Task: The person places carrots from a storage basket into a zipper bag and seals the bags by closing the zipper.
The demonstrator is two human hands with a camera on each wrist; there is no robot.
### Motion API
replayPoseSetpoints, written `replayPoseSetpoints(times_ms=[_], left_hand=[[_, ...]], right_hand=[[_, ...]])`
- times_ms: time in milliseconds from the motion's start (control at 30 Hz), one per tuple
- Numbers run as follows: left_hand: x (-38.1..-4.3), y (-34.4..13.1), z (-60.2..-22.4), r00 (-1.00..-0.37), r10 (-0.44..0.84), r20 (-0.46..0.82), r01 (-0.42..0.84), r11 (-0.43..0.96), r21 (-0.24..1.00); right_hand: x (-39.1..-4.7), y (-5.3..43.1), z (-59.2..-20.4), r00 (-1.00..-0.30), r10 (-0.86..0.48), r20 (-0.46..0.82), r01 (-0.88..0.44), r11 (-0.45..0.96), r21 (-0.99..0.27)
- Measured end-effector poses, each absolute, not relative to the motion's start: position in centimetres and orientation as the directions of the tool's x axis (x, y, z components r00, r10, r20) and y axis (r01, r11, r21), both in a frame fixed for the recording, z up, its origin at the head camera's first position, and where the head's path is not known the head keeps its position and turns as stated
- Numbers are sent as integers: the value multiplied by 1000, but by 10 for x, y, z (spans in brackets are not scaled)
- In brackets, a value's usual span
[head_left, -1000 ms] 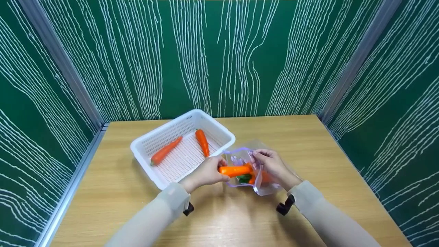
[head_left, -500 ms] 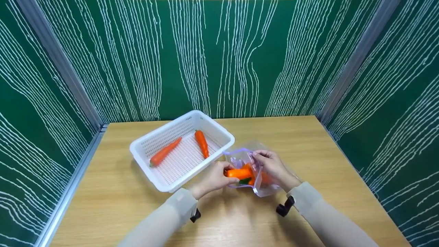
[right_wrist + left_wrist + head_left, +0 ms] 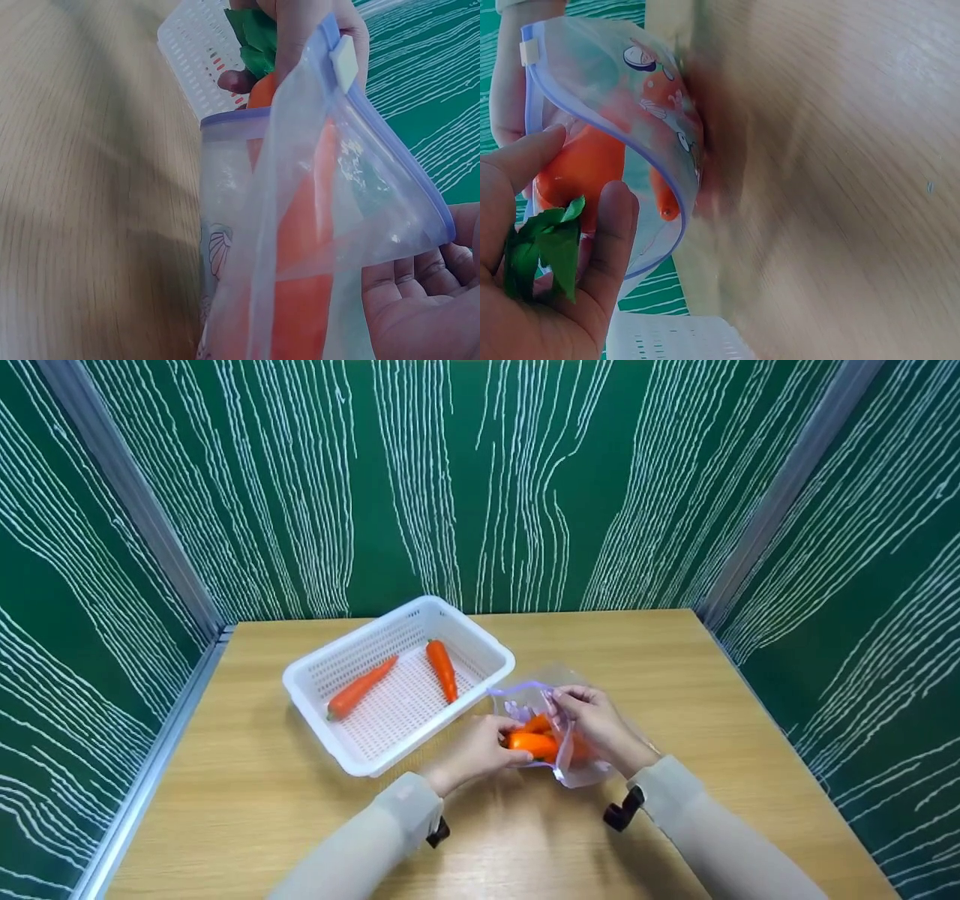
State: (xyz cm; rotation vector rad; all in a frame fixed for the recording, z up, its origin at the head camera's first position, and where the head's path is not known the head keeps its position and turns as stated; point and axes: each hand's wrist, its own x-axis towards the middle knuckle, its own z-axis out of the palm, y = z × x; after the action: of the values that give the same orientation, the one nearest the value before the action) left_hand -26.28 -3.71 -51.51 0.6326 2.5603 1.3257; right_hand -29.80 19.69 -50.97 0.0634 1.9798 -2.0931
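In the head view, my left hand (image 3: 472, 751) grips an orange carrot (image 3: 532, 745) at its top end, with its body inside the mouth of a clear zip bag (image 3: 586, 774). Green leaves (image 3: 551, 255) on that carrot show between thumb and fingers in the left wrist view. My right hand (image 3: 598, 726) pinches the bag's purple-edged rim and keeps the mouth apart. Another orange carrot (image 3: 664, 196) lies inside the bag, partly hidden by its printed side. A pale slider (image 3: 345, 64) sits at one end of the zip.
Left of the bag stands a white perforated basket (image 3: 394, 709). Two carrots lie in it, one at the left (image 3: 362, 688) and one at the right (image 3: 442, 670). The wooden table (image 3: 247, 802) meets green walls with white wavy lines.
My left hand has moved right, pushing its carrot deeper into the bag. The right hand stays at the bag's rim. The basket and its two carrots have not moved.
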Motion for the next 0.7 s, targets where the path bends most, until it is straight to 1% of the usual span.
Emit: replayPoseSetpoints(times_ms=[100, 233, 333, 500, 633, 700], left_hand=[[-263, -36, -517, -895, 446, 27, 269, 490, 829], [-264, -36, -518, -892, 450, 38, 269, 462, 845], [-265, -35, -517, -894, 446, 38, 258, 444, 858], [-266, -30, -519, -912, 403, 69, 257, 432, 865], [-265, -25, -521, -921, 381, 85, 253, 414, 875], [-264, -23, -522, -926, 369, 76, 230, 394, 890]], right_hand=[[-299, 196, -512, -969, -171, -180, 195, -73, -978], [-299, 197, -511, -968, -168, -187, 196, -37, -980], [-299, 197, -510, -970, -160, -182, 191, -40, -981], [-300, 194, -511, -978, -148, -149, 165, -101, -981], [-300, 195, -512, -977, -159, -141, 159, -107, -981], [-300, 195, -513, -976, -166, -142, 161, -108, -981]])
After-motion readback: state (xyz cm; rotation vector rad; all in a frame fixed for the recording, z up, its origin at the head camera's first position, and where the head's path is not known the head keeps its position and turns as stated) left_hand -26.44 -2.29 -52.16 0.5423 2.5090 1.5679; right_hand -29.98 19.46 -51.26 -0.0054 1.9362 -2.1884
